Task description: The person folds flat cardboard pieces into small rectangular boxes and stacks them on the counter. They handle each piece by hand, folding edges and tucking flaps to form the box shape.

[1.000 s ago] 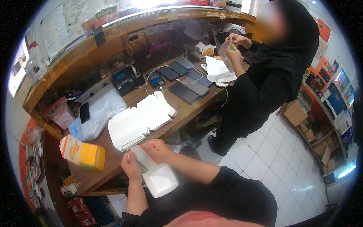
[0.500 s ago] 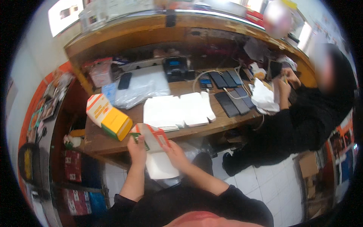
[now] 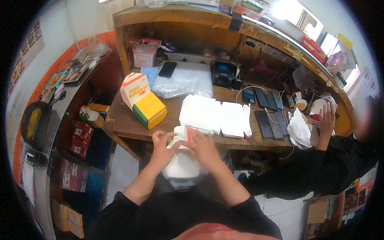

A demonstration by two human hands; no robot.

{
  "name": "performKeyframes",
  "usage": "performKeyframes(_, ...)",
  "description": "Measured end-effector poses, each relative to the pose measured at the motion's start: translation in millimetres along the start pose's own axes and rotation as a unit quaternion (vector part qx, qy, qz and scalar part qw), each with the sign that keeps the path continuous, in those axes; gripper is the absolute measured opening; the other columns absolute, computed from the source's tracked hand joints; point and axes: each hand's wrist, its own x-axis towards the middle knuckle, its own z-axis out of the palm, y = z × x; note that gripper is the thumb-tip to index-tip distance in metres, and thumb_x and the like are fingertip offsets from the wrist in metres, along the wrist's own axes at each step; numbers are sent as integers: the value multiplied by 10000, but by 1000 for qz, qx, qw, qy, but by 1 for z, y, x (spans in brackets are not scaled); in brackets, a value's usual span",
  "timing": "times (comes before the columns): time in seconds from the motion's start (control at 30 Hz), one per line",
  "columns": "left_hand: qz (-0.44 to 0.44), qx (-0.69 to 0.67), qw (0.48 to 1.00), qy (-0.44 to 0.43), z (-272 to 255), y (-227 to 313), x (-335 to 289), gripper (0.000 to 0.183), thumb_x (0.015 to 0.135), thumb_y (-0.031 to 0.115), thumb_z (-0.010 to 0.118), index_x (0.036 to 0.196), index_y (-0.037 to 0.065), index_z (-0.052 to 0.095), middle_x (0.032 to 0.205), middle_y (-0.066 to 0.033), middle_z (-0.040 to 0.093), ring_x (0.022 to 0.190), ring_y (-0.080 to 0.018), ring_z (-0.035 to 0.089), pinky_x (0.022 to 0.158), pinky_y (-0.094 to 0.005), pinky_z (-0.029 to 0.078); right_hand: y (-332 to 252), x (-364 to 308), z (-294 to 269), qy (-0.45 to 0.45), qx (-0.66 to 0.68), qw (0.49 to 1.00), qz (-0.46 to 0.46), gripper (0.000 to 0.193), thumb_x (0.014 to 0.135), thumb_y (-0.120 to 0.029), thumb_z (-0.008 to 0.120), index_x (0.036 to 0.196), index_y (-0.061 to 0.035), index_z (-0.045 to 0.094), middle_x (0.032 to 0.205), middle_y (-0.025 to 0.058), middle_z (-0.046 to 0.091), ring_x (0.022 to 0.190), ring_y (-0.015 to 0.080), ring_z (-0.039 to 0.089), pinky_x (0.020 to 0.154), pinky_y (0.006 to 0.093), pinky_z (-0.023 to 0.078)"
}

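Before me, just off the table's front edge, is a partly folded cardboard food box [image 3: 182, 167], its white inside facing up and some red and green print at its far end. My left hand [image 3: 163, 148] grips its far left side, thumb over the panel. From the other side my right hand [image 3: 204, 149] pinches the same far end, and both thumbs almost meet there. Left of centre on the table stands a folded yellow, green and white box [image 3: 150, 109] with its lid raised. White flat box blanks [image 3: 200, 114] lie stacked just beyond my hands.
Several phones [image 3: 270, 124] with cables lie to the right, near a black printer-like device [image 3: 225, 74]. Plastic-wrapped sheets [image 3: 184, 82] carry a dark phone [image 3: 167, 69]. A co-worker's hand [image 3: 327, 120] is beside crumpled white paper [image 3: 299, 130]. The wooden table edge [image 3: 120, 130] runs before me.
My view has turned left, so the table appears further right. Both hands have come together at the box's far end, thumbs inward. The co-worker's hand is now raised with fingers spread.
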Motion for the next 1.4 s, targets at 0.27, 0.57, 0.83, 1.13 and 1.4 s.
performKeyframes(0.27,67,-73,995,5,-28,-14,9,231,944,175,543,1049,19,677,942,-125,704,911,-236,674,888,-337,500,-16,8,6,216,221,951,9,376,920,-284,574,1249,-103,560,1344,188,492,1242,357,466,1087,525,282)
performKeyframes(0.57,-89,-338,935,57,59,-51,-16,294,1016,211,434,990,-5,631,889,-76,647,870,-156,618,818,-302,493,-10,10,141,243,579,774,83,681,902,-146,618,1450,2,243,1388,165,416,1256,258,441,1056,378,353)
performKeyframes(0.83,141,-121,971,149,17,-31,-1,312,950,286,550,1117,23,562,1155,-137,525,1100,-219,504,952,-362,407,-23,-3,87,138,582,784,165,748,922,-67,558,1502,-33,85,1397,165,396,1216,216,468,1016,346,393)
performKeyframes(1.13,-264,-444,855,-47,9,-29,-27,436,949,380,578,1132,-16,578,1014,-36,621,919,-118,552,827,-302,453,-43,7,50,188,609,751,174,631,951,-90,525,1480,-36,185,1346,210,436,1164,213,519,939,340,456)
performKeyframes(1.4,-184,-390,895,109,-18,-16,2,319,933,234,622,1118,-22,571,1126,-99,568,950,-116,548,801,-269,469,-41,21,14,107,-23,990,-91,488,842,-248,679,1303,-143,559,1272,233,543,1202,412,489,1051,491,337)
